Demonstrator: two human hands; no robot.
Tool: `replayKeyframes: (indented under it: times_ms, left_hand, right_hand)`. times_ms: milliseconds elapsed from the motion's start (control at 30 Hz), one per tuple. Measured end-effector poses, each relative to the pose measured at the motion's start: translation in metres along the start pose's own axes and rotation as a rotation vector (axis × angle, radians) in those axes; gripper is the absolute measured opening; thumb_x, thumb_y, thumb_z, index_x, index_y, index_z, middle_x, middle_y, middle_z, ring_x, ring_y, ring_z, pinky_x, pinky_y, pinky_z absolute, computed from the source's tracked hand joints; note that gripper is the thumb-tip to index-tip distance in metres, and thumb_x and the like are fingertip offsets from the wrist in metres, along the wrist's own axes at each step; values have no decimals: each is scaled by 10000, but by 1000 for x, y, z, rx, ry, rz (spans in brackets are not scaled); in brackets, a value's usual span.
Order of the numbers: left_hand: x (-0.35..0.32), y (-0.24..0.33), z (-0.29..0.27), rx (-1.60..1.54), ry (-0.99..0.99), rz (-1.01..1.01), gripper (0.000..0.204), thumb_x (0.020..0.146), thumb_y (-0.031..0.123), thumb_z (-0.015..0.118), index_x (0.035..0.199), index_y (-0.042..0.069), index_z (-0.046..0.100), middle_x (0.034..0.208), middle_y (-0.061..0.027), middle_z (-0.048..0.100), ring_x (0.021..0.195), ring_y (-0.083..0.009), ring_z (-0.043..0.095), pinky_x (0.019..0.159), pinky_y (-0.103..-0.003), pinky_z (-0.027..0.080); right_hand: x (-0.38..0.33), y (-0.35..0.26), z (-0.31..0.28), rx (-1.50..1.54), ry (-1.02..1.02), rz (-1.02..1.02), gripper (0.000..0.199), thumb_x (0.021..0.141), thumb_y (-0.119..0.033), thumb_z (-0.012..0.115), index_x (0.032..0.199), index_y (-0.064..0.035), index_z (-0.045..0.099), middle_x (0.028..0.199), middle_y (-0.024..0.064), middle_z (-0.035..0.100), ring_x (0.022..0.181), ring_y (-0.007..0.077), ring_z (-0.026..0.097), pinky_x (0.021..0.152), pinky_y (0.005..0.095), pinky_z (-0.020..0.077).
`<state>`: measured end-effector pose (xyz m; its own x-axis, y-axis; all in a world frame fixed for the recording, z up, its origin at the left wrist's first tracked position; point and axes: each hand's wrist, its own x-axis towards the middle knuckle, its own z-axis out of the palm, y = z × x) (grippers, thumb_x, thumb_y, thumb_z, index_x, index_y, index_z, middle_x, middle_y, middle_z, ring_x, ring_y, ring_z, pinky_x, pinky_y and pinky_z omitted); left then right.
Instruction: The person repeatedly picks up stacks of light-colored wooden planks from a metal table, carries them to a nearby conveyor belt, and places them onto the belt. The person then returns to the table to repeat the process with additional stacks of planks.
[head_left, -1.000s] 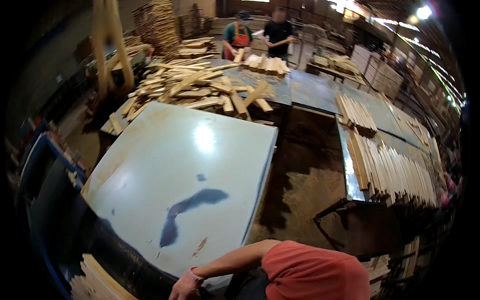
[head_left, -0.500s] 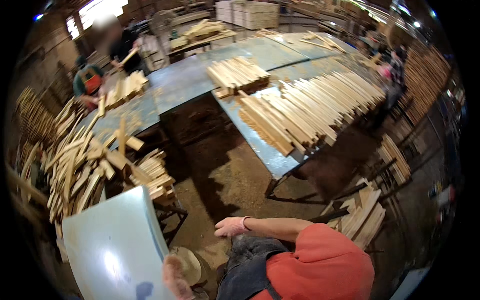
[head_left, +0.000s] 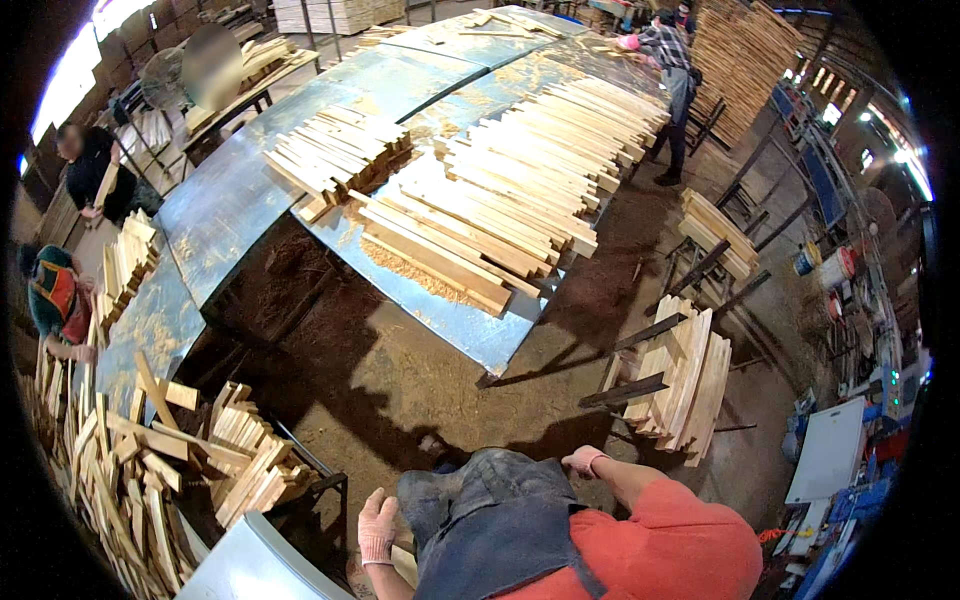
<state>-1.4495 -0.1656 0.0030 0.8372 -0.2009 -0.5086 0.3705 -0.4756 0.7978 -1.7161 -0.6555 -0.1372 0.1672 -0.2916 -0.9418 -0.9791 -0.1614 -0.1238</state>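
My left hand [head_left: 377, 525], in a pale pink glove, is raised at the left side of my dark apron [head_left: 490, 515]. Its fingers point up, loosely apart, and hold nothing. Close beside it is the rounded corner of a pale metal panel [head_left: 255, 565]. A cream-coloured thing [head_left: 405, 563] shows partly behind the hand; its kind is hidden. On the apron's other side my right hand [head_left: 582, 460], gloved too, hangs with loosely bent fingers and nothing visible in it. Closest to it is a stack of wooden boards [head_left: 680, 385] on a metal rack.
Long wooden strips [head_left: 510, 190] lie in rows on the metal-topped table [head_left: 490, 345]. A jumbled heap of wood pieces [head_left: 130, 500] and a smaller stack [head_left: 250, 455] lie to the left. Two people work at far left, another person [head_left: 668, 60] at far right. Metal rack arms [head_left: 625, 390] jut out.
My view has swung right, bringing the right-hand racks and wall in. The pale panel has slid toward the lower left. My right hand has moved right, away from the apron's front; my left hand is raised.
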Motion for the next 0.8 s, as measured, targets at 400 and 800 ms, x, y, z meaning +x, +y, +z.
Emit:
replayKeyframes:
  times_ms: [400, 800]
  left_hand:
    - [203, 175, 55, 67, -427, 142, 553, 1038, 288, 701, 1469, -55, 651, 1427, -157, 715, 1316, -260, 656, 1153, -373, 473]
    - [321, 284, 315, -770, -412, -384, 137, 1089, 267, 674, 1030, 151, 631, 753, 64, 499, 614, -77, 449, 548, -265, 380]
  right_hand:
    - [4, -38, -38, -159, 230, -440, 228, 947, -271, 741, 1115, -126, 690, 827, 106, 608, 858, 303, 709, 735, 461, 582]
    - [60, -138, -302, 457, 490, -241, 553, 991, -362, 708, 1360, 47, 654, 1094, 206, 732, 1017, 324, 671, 937, 462, 524]
